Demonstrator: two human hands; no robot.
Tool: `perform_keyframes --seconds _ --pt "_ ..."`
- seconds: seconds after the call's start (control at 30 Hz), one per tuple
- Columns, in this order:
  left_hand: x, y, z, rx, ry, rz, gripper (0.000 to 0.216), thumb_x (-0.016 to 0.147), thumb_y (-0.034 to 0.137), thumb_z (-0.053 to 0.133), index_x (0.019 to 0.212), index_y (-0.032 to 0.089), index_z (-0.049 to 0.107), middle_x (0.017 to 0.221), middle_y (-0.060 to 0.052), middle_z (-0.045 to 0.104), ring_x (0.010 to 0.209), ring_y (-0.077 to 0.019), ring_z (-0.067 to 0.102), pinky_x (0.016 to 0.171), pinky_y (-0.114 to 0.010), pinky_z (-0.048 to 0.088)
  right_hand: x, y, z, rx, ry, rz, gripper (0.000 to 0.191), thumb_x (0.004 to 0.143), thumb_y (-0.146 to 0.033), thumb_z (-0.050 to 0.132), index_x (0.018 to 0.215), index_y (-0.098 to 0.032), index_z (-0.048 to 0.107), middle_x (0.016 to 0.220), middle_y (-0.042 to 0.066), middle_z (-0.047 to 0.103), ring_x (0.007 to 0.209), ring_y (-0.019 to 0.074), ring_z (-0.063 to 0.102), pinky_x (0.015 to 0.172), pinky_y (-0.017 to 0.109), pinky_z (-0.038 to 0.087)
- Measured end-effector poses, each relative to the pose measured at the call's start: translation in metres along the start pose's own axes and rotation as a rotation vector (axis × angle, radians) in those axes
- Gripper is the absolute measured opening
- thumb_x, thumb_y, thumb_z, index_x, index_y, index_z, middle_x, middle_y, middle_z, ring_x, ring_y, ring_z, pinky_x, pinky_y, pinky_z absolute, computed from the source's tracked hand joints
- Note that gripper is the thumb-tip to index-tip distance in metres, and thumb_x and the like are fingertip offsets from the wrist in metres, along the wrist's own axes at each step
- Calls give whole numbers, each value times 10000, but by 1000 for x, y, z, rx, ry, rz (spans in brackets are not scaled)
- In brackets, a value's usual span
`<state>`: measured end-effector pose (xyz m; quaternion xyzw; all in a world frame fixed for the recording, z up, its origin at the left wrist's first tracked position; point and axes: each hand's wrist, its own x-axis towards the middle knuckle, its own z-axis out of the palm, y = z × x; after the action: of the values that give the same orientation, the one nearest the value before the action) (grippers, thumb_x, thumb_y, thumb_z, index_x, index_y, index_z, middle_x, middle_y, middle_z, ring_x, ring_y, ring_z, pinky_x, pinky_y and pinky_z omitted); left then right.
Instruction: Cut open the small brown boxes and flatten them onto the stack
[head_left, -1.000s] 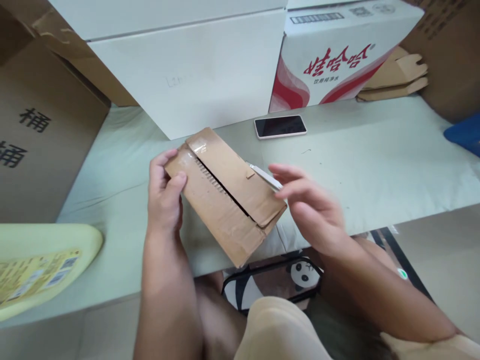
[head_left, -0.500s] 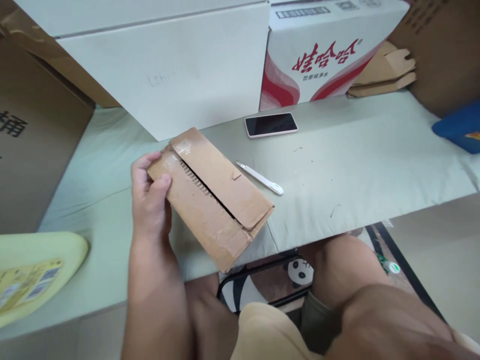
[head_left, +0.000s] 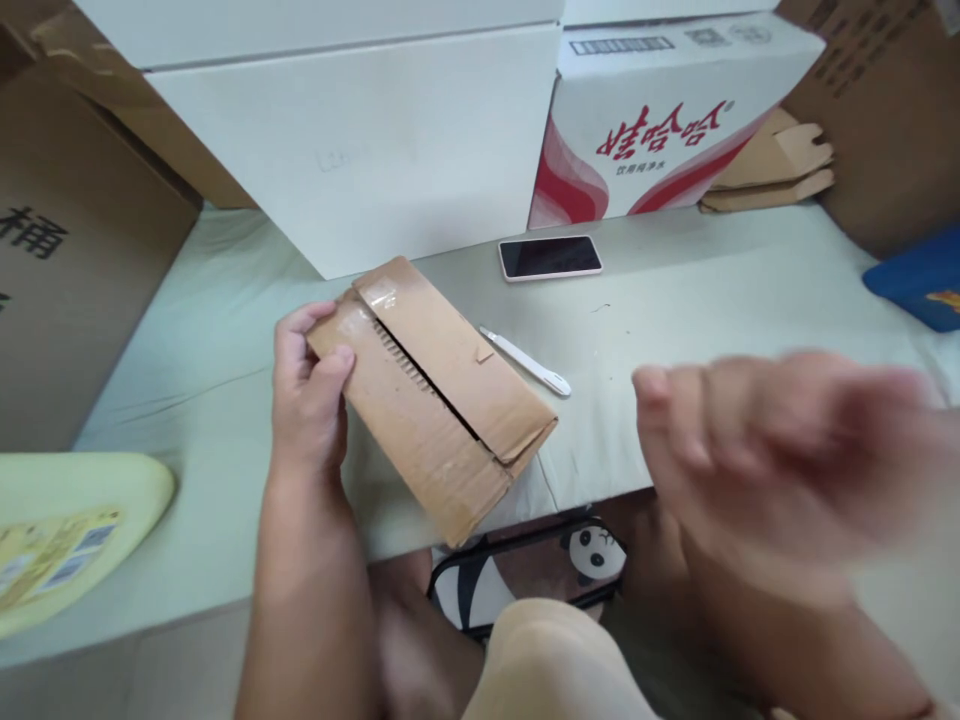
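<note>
My left hand [head_left: 307,395] grips the left end of a small brown cardboard box [head_left: 435,390] and holds it tilted over the pale green table [head_left: 712,310]. The box's top flaps are slit along the middle seam, with tape at the left end. A white craft knife [head_left: 529,362] lies on the table just right of the box. My right hand [head_left: 757,450] hovers to the right of the box, blurred by motion; its fingers seem curled and nothing shows in them.
A phone [head_left: 550,257] lies face up behind the knife. A large white box [head_left: 360,140] and a red-and-white printed carton [head_left: 660,110] stand at the back. Brown cartons [head_left: 67,250] flank the left. A yellow pad [head_left: 67,530] lies at left, a blue item [head_left: 919,285] at right.
My right hand left the knife lying on the table, dropped out of view, and has now come back up at the right, moving fast. The left hand still holds the box.
</note>
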<state>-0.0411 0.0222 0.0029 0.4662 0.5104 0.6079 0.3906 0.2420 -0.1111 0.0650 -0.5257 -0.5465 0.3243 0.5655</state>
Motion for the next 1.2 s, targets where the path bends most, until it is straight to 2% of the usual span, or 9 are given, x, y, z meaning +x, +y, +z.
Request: perform_keyframes --seconds 0.07,0.17,0.37,0.47,0.6,0.7,0.83,1.03,1.2 --pt "-1 1 1 -10 3 -9 651 521 525 887 1070 246 677 866 -5 575 738 -168 473 657 -298 349 29 22 13 124 162 70 186 895 -430 800 937 -307 667 809 -12 660 696 171 644 756 373 610" --pt "-1 1 1 -39 15 -20 629 533 491 892 1067 233 681 896 -14 588 755 -168 482 674 -301 356 51 53 26 240 115 315 405 779 -560 871 928 -258 646 699 -47 615 460 81 445 418 247 377" --pt "0 -1 -1 -21 -36 -5 640 559 543 888 1088 260 665 891 -12 551 767 -183 484 697 -322 380 57 82 31 330 1 471 704 818 -877 626 598 -270 345 407 -109 219 340 72 191 355 248 179" --pt "-2 0 0 -25 -23 -10 636 559 550 892 1081 259 672 884 -12 566 754 -180 480 689 -321 373 58 93 30 42 -33 355 706 898 -884 474 572 -271 351 423 -58 309 391 112 313 425 277 267" --pt "-3 2 1 -48 -12 -14 660 541 564 919 1071 247 686 906 -26 605 773 -183 501 670 -310 364 60 108 28 -443 -121 164 308 946 -515 565 881 -223 637 796 57 683 689 198 606 686 342 475" --pt "-3 3 2 -62 -12 -19 667 521 568 939 1053 252 692 907 -23 619 778 -180 506 677 -303 374 60 114 29 -727 -266 127 184 830 -339 654 954 -206 686 1005 116 725 879 259 643 780 378 477" --pt "-3 4 2 -75 -17 -41 643 541 534 941 1067 256 697 896 -18 615 765 -173 504 680 -298 381 62 112 30 -856 -303 185 106 861 -310 624 845 -218 674 887 93 728 789 241 613 698 348 415" --pt "-3 -7 -2 -34 -55 8 608 632 563 913 1129 282 703 957 -26 626 797 -179 546 701 -303 441 69 90 28 -395 -46 216 140 979 -348 497 1020 -239 574 726 -10 615 558 153 509 598 315 407" --pt "-6 -22 7 102 -205 205 683 736 716 824 1255 312 640 1099 -49 664 901 -218 647 744 -339 544 63 41 26 -100 1 -42 165 1022 -375 580 1162 -288 570 871 -19 604 526 95 431 507 275 383"
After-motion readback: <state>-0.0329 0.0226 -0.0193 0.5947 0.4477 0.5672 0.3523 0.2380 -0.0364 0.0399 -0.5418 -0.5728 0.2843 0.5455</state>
